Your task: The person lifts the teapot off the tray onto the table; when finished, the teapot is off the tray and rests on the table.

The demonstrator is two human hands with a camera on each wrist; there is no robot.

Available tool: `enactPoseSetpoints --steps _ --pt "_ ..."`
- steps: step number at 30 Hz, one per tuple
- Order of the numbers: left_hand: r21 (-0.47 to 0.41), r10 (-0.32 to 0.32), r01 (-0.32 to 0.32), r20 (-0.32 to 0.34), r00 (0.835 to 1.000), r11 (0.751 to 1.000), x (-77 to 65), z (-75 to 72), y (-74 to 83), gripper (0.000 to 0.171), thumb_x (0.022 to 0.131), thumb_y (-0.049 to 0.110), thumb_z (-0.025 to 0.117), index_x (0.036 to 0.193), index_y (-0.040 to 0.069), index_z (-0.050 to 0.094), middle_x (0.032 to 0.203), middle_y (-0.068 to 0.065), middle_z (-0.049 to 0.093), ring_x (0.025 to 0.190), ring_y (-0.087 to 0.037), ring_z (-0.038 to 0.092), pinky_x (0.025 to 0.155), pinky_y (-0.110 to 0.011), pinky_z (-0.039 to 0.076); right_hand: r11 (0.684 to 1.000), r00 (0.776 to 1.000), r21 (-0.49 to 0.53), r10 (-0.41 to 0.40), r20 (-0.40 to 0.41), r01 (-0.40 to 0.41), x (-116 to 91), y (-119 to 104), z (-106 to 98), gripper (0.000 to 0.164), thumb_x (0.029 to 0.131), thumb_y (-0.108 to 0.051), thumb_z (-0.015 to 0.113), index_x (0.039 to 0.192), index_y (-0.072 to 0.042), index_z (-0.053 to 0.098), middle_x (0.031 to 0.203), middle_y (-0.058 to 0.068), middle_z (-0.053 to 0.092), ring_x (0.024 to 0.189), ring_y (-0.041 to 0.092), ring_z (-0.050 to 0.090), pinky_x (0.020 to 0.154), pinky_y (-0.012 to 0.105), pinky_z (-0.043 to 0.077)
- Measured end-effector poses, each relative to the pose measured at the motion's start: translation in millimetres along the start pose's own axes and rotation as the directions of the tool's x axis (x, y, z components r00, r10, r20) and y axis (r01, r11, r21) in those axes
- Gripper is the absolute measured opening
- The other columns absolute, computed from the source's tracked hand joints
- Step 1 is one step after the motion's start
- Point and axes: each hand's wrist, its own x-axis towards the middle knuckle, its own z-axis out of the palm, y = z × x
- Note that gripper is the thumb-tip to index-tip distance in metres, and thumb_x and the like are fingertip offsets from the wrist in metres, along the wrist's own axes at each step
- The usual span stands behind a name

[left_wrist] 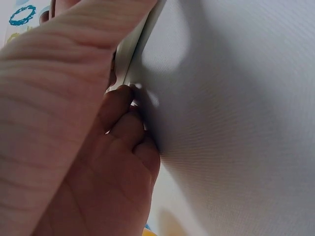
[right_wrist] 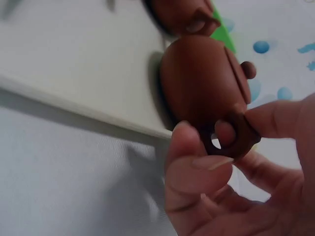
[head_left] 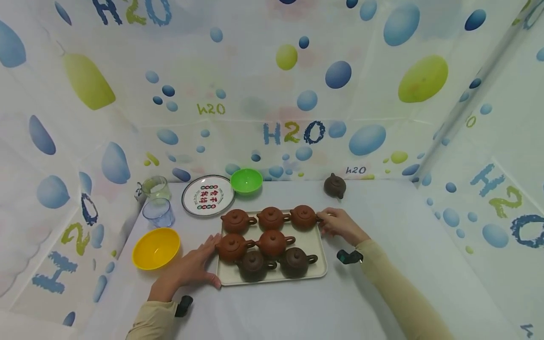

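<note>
A cream tray (head_left: 316, 238) carries several small clay teapots: three reddish-brown in its back row, two reddish-brown in the middle, and two dark brown (head_left: 294, 262) in front. At the back right corner, my right hand (head_left: 341, 224) pinches the handle of a reddish-brown teapot (right_wrist: 204, 81); one fingertip pokes through the handle loop. That teapot's spout is close to the neighbouring teapot's handle. My left hand (head_left: 191, 264) lies against the tray's left edge, fingers stretched along the side and thumb near the front corner. In the left wrist view its fingertips (left_wrist: 118, 101) touch the tray rim.
Left of the tray stand a yellow bowl (head_left: 156, 249), a bluish glass (head_left: 158, 213) and a clear glass mug (head_left: 156, 188). Behind it are a white plate (head_left: 208, 195) with red characters and a green bowl (head_left: 246, 182). Another dark teapot (head_left: 335, 186) sits at the back right.
</note>
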Motion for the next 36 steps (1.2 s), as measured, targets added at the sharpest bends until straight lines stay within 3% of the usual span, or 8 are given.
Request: enactPoseSetpoints --steps 6,16,24,36 --pt "-0.006 0.014 -0.014 -0.002 1.000 1.000 -0.6 -1.5 2.9 0.141 0.065 0.053 0.099 0.172 0.008 0.019 0.177 -0.027 0.019 0.157 -0.059 0.029 0.125 -0.074 0.031 0.997 0.997 -0.075 -0.025 0.073 0.030 6 -3 -1 0.033 0.111 -0.030 0.051 0.106 -0.003 0.069 0.088 0.004 0.067 0.074 0.014 0.058 0.063 0.024 0.046" --pt "-0.004 0.020 -0.020 -0.012 1.000 1.000 -0.4 -1.5 0.3 0.140 0.064 0.054 0.099 0.172 0.008 0.020 0.177 -0.025 0.020 0.159 -0.057 0.028 0.126 -0.073 0.030 0.996 0.988 0.054 -0.071 0.134 0.064 9 11 -1 0.035 0.112 -0.029 0.052 0.101 0.000 0.068 0.078 0.000 0.063 0.068 0.012 0.050 0.058 0.020 0.039" --pt "-0.009 0.017 -0.017 -0.002 1.000 1.000 0.7 -1.8 1.5 0.140 0.065 0.055 0.098 0.172 0.009 0.020 0.177 -0.026 0.019 0.158 -0.059 0.028 0.125 -0.075 0.030 0.988 0.992 0.146 -0.062 0.106 0.046 1 12 -2 0.032 0.112 -0.027 0.049 0.103 -0.001 0.065 0.080 0.000 0.062 0.072 0.011 0.053 0.060 0.019 0.041" --pt "-0.009 0.019 -0.019 0.000 1.000 1.000 -0.2 -1.4 2.9 0.140 0.064 0.053 0.099 0.171 0.007 0.022 0.176 -0.028 0.021 0.156 -0.061 0.029 0.124 -0.076 0.030 0.975 0.997 0.213 -0.071 0.027 0.064 -18 21 -14 0.037 0.114 -0.027 0.049 0.112 0.007 0.063 0.085 -0.001 0.060 0.074 0.008 0.054 0.062 0.019 0.046"
